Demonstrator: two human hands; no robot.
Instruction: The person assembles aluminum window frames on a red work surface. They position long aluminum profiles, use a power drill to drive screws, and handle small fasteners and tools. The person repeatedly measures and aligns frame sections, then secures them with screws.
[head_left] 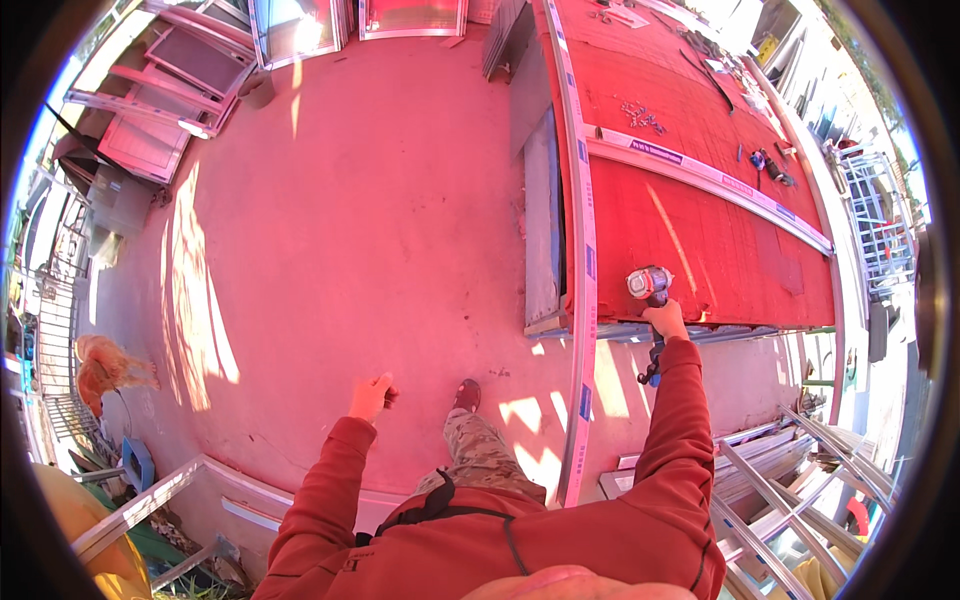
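Note:
My right hand (667, 320) is closed round the grip of a cordless drill (650, 283), held over the near edge of the red-topped worktable (730, 250). My left hand (372, 397) hangs over the floor to the left, its fingers curled; whether anything is inside them is hidden. A long film-wrapped metal profile (585, 250) runs along the table's left side and sticks out past its near end. Another profile (710, 180) lies across the tabletop, beyond the drill.
Farther up the table lie a second power tool (775, 168) and a scatter of small hardware (640, 115). Framed panels (170, 100) lean at the far left. A dog (105, 370) stands on the left. Metal frames (800, 490) are piled at the near right.

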